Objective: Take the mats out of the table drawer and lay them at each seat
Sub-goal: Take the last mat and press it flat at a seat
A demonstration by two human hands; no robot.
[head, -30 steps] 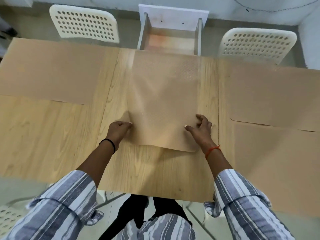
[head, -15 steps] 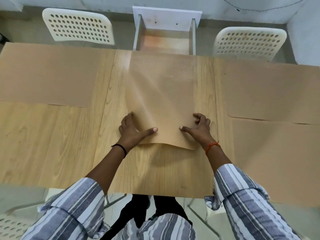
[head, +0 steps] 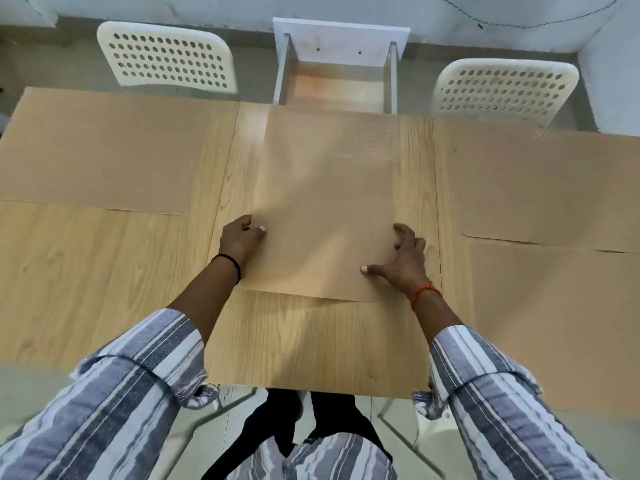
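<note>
A tan mat lies lengthwise down the middle of the wooden table, its far end at the table's far edge. My left hand grips the mat's left edge, thumb on top. At the right edge, my right hand holds the mat with its thumb pressed on top and its fingers bent. The mat's near edge sits slightly off the wood. Beyond the far edge stands the open white drawer, with nothing visible inside. Three more tan mats lie flat: far left, far right, near right.
Two white perforated chairs stand at the far side, one on the left and one on the right, flanking the drawer. Bare wood shows at the near left of the table. A wall runs behind the chairs.
My left hand went from the mat's raised near-left corner to its left edge, and that corner now lies flat. My right thumb spread out along the mat. The mat barely shifted.
</note>
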